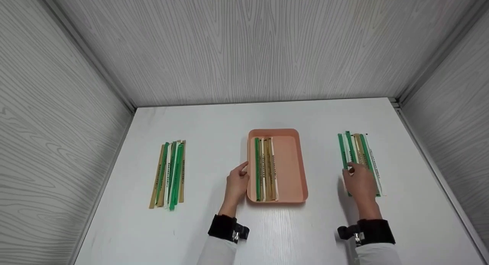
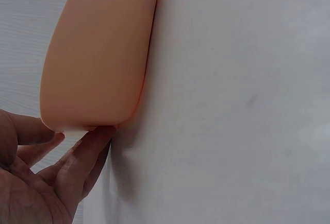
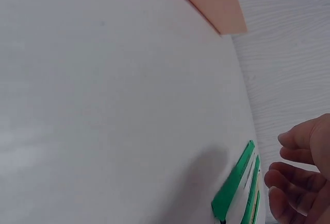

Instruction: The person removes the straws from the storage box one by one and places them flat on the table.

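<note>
A pink tray (image 1: 291, 169) stands mid-table, with several slim wrapped straws (image 1: 267, 169) in green, brown and white side by side in its left half. My left hand (image 1: 237, 184) is at the tray's left edge. In the left wrist view, the left fingers (image 2: 85, 154) rest against the outside of the tray wall (image 2: 100, 69). Over the right-hand group of wrapped straws (image 1: 355, 146) hovers my right hand (image 1: 361, 181), loosely bent and partly covering them. The right wrist view shows its thumb and fingers (image 3: 296, 139) apart, above green straws (image 3: 234, 185), with nothing between them.
Another group of green, brown and white wrapped straws (image 1: 168, 173) lies on the left of the white table (image 1: 214, 131), some overlapping. Grey wood-grain panels (image 1: 248, 47) enclose the table at the back and both sides. Black camera straps (image 1: 376, 231) circle the wrists.
</note>
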The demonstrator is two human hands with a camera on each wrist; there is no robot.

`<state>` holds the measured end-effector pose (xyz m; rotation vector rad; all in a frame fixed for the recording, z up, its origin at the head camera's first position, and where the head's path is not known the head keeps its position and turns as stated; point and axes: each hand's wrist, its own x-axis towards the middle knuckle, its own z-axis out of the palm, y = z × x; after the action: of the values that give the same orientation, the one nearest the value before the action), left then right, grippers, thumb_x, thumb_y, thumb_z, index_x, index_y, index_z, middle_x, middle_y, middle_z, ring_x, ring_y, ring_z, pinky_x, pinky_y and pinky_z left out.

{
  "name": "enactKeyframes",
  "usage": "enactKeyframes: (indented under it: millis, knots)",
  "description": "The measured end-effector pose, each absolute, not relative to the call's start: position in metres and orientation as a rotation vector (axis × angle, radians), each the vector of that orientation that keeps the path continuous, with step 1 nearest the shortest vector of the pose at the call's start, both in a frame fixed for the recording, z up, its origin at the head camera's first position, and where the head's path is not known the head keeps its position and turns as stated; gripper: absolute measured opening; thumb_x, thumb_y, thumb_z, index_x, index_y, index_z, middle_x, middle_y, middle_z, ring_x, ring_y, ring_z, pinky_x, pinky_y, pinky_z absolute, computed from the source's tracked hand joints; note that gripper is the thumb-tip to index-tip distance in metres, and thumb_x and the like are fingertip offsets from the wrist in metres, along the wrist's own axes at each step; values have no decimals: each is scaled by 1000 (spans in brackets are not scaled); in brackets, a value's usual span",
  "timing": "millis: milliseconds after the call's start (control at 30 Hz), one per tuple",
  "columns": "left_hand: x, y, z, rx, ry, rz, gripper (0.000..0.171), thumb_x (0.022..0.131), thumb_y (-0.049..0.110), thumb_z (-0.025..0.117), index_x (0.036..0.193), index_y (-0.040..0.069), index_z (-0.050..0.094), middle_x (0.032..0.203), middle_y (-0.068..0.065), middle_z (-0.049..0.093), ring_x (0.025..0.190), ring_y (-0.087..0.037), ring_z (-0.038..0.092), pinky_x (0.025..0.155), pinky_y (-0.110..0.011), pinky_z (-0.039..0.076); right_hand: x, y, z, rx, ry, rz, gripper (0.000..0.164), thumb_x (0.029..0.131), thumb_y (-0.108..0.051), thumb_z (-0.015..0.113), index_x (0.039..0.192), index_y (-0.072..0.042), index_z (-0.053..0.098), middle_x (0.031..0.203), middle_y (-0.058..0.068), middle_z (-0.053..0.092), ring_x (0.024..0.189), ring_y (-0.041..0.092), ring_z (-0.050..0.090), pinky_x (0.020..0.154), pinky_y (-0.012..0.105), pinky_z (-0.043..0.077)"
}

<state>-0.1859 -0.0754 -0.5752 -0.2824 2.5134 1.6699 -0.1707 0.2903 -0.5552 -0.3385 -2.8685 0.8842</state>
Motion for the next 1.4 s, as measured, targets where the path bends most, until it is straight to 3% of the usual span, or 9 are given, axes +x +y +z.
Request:
enactKeyframes:
  millis: [267,500,733,1000,1400]
  knots:
    - [-185,-75,-573,-284,2529,1658,45,94,0,53,138,8,56,100,-13,67,87,-21,65,74,-34,52,-177,258,-561,-153,-2876,1010,34,98,-16,58,125,4,63,100,19,66,85,30,63,71,44,49]
    - [-184,-73,-571,-304,2536,1640,46,94,0,54,138,9,57,99,-11,67,85,-19,65,72,-33,52,-180,230,-570,-71,-2932,1169,44,102,-23,52,141,-2,51,117,19,64,93,27,63,76,43,50]
    - [-184,-73,-572,-302,2520,1654,45,94,1,54,138,8,57,98,-11,67,85,-19,65,72,-33,52,-184,208,-580,44,-2875,1300,52,103,-22,51,151,-8,37,135,22,55,105,35,63,86,49,50]
    - [-184,-77,-572,-266,2488,1700,45,94,2,53,139,6,56,101,-14,68,89,-23,66,75,-36,53,-188,195,-589,208,-2832,1386,59,104,-21,51,156,-12,26,146,21,44,119,37,55,98,51,43]
    - [-189,-79,-569,-232,2484,1669,45,93,3,54,138,4,55,98,-15,67,84,-23,66,67,-32,52,-192,199,-592,37,-2864,1560,51,106,-28,42,156,-21,29,154,12,36,140,33,33,111,49,28]
